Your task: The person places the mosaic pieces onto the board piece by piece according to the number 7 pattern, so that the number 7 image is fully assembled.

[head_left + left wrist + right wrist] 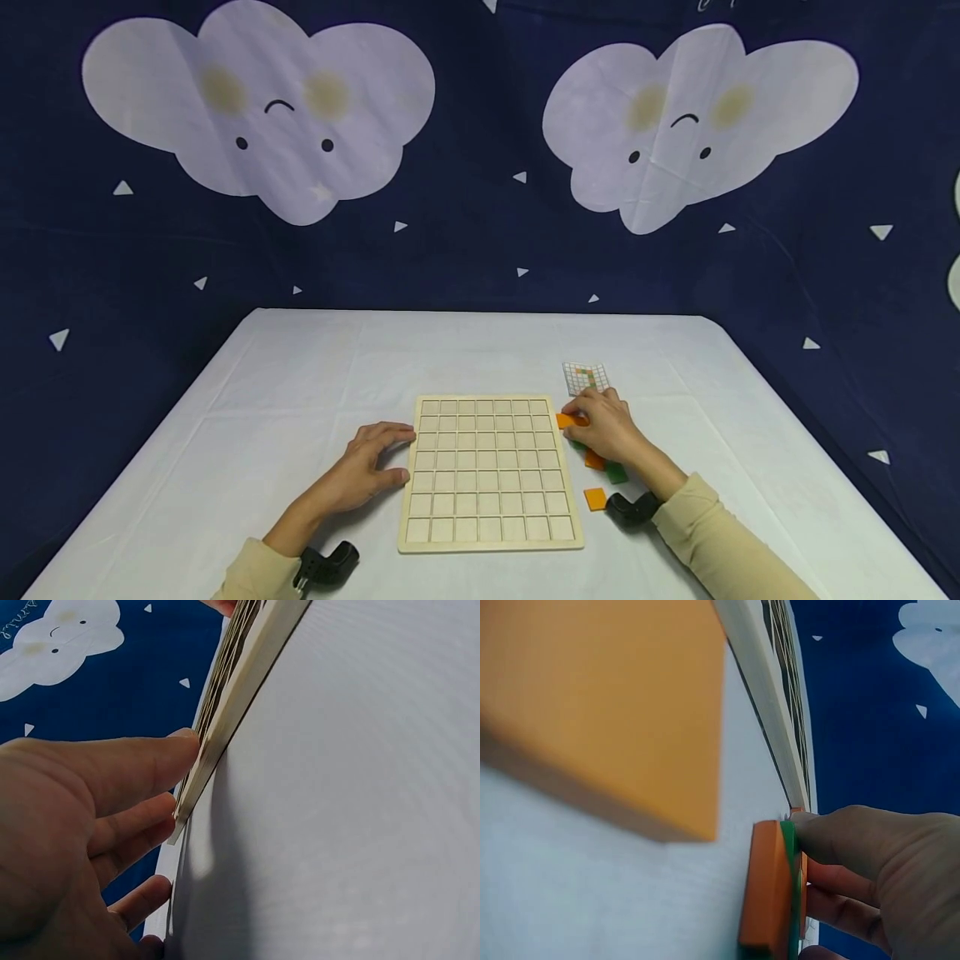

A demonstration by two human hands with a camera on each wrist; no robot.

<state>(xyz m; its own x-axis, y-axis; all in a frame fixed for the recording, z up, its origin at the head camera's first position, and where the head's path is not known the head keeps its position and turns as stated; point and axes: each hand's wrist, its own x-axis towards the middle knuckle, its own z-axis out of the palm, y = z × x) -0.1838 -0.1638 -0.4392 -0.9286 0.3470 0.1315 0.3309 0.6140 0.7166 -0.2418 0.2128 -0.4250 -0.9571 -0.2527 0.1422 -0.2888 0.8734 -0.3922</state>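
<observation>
Here, your left hand lies flat-fingered against the wooden grid board's left edge, steadying it on the desk, while your right hand apparently pinches an orange tile beside the board's right edge.

The wooden grid board fills the middle of the worktop, with the left hand against its left edge and the right hand at its upper right corner. Orange and green tiles and a pattern card crowd the strip just right of the board. Wide bare worktop lies to the far left, far right and behind the board.
</observation>
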